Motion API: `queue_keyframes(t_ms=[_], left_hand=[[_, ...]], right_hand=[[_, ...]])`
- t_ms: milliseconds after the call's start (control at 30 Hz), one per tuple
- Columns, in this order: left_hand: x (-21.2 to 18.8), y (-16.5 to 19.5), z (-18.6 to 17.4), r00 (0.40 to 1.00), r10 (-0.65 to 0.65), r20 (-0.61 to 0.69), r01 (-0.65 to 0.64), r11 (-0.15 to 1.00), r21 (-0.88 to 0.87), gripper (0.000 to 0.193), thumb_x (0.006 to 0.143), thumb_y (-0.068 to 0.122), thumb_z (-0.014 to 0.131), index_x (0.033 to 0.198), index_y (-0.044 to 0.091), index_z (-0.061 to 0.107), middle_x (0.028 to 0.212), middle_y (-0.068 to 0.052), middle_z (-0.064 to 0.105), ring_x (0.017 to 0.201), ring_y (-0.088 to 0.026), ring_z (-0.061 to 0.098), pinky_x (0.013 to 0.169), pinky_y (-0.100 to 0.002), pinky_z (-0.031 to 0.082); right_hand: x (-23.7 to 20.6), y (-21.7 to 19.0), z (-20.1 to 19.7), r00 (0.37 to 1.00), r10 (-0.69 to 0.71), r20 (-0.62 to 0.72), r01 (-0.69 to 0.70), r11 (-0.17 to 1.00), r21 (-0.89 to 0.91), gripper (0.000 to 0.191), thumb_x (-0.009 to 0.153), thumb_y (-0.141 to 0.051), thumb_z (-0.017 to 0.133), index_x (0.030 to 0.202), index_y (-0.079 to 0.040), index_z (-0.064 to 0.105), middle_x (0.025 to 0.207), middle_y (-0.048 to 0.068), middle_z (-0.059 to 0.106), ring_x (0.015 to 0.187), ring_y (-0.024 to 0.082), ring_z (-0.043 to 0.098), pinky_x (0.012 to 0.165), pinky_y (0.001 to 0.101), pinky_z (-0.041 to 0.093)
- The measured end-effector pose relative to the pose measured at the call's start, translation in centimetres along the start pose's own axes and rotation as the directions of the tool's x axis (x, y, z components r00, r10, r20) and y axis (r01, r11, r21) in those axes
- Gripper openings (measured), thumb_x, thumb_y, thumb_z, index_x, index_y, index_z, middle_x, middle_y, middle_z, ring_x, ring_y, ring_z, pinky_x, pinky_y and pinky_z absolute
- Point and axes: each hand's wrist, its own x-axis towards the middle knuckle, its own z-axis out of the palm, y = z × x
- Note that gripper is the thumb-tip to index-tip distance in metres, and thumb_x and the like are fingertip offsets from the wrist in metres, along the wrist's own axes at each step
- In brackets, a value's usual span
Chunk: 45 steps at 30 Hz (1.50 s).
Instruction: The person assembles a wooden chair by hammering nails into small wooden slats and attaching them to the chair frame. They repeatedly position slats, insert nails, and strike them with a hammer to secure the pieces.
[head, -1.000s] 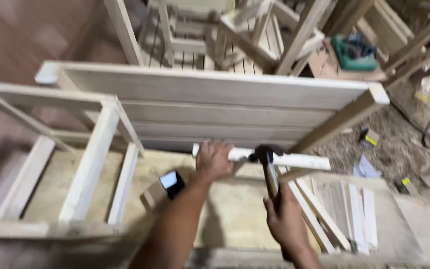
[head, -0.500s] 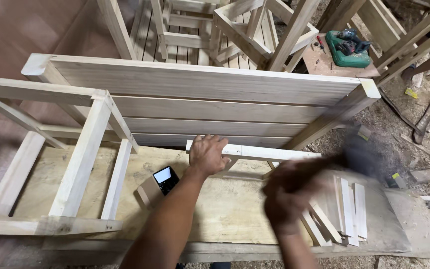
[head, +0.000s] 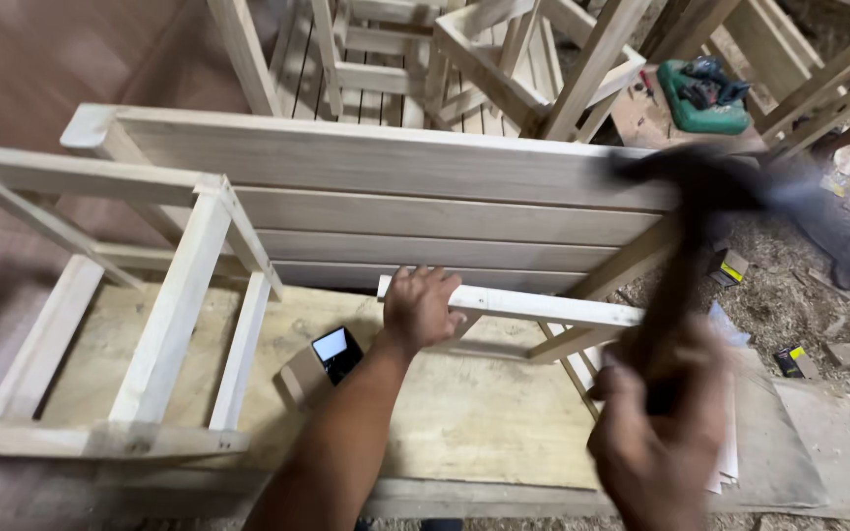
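On the left of the desk [head: 464, 433] a slatted wooden frame [head: 179, 285] lies flat, with a small dark phone [head: 336, 354] just right of it. Past the middle the left hand [head: 420, 307] is clamped over the near end of a pale wooden rail [head: 543, 307], pinning it against the bench back [head: 395, 187]. Nearer and to the right, the right hand [head: 656, 442] is clenched round a raised, motion-blurred hammer [head: 686, 236], so this looks like mid-swing nailing; the blow must land squarely on the rail, clear of the steadying fingers.
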Motion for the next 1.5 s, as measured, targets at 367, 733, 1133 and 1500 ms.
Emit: queue_keyframes(t_ms=[367, 733, 1133, 1500], left_hand=[[0.4, 0.5, -0.2, 0.991, -0.038, 0.127, 0.031, 0.998, 0.055, 0.055, 0.085, 0.042, 0.074, 0.134, 0.017, 0.062, 0.144, -0.009, 0.059, 0.139, -0.027, 0.050, 0.114, -0.049, 0.036], [-0.5, -0.1, 0.1, 0.998, 0.047, -0.029, -0.046, 0.998, 0.051, 0.055, 0.080, 0.038, 0.078, 0.128, 0.013, 0.065, 0.124, -0.011, 0.067, 0.122, -0.028, 0.059, 0.105, -0.048, 0.043], [0.5, 0.4, 0.0, 0.998, 0.006, 0.065, -0.012, 0.995, 0.104, 0.064, 0.076, 0.046, 0.081, 0.130, 0.018, 0.063, 0.135, -0.011, 0.062, 0.127, -0.030, 0.053, 0.109, -0.053, 0.036], [0.6, 1.6, -1.8, 0.969, -0.063, 0.240, 0.042, 0.995, 0.093, 0.051, 0.084, 0.032, 0.075, 0.129, 0.015, 0.061, 0.132, -0.010, 0.063, 0.133, -0.027, 0.053, 0.116, -0.052, 0.034]], right_hand=[[-3.2, 9.9, 5.1, 0.815, 0.482, 0.321, -0.192, 0.748, -0.635, 0.056, 0.090, -0.008, 0.059, 0.141, -0.007, 0.038, 0.092, 0.031, 0.070, 0.075, 0.048, 0.068, 0.065, 0.0570, 0.051], [-0.8, 2.4, -0.2, 0.985, 0.115, 0.125, -0.102, 0.989, -0.110, 0.034, 0.096, -0.009, 0.062, 0.125, -0.004, 0.043, 0.087, 0.015, 0.066, 0.058, 0.022, 0.065, 0.045, 0.0334, 0.053], [-8.9, 16.0, 4.6, 0.924, 0.256, 0.284, -0.121, 0.900, -0.419, 0.044, 0.085, -0.012, 0.065, 0.126, -0.008, 0.051, 0.079, 0.030, 0.069, 0.076, 0.052, 0.067, 0.063, 0.0571, 0.053], [-17.2, 25.3, 5.5, 0.665, 0.721, 0.194, -0.308, 0.501, -0.809, 0.045, 0.091, -0.023, 0.064, 0.134, -0.019, 0.050, 0.109, 0.021, 0.063, 0.099, 0.042, 0.066, 0.086, 0.0545, 0.054]])
